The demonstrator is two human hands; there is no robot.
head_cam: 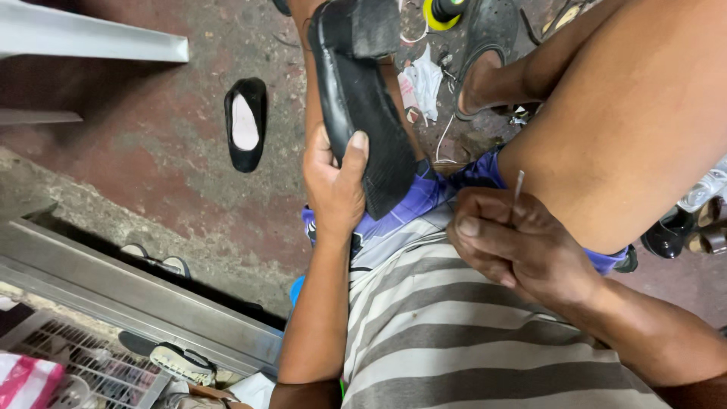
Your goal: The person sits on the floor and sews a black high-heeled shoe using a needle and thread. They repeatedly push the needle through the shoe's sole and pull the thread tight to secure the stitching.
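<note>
My left hand [335,185] grips a black shoe [362,98] by its sole, sole side up, heel pointing away from me, resting along my left thigh. The thumb lies across the ribbed sole. My right hand [515,242] is closed on a thin metal needle [518,186] that sticks up between the fingers, in front of my right knee and above my striped shirt [454,341]. The two hands are apart, about a hand's width.
A second black flat shoe [245,123] with a white insole lies on the reddish concrete floor to the left. Scraps of paper [421,82], a yellow-rimmed spool [442,10] and dark shoes [674,231] lie around my feet. A metal rail [136,299] and wire rack [91,363] run at lower left.
</note>
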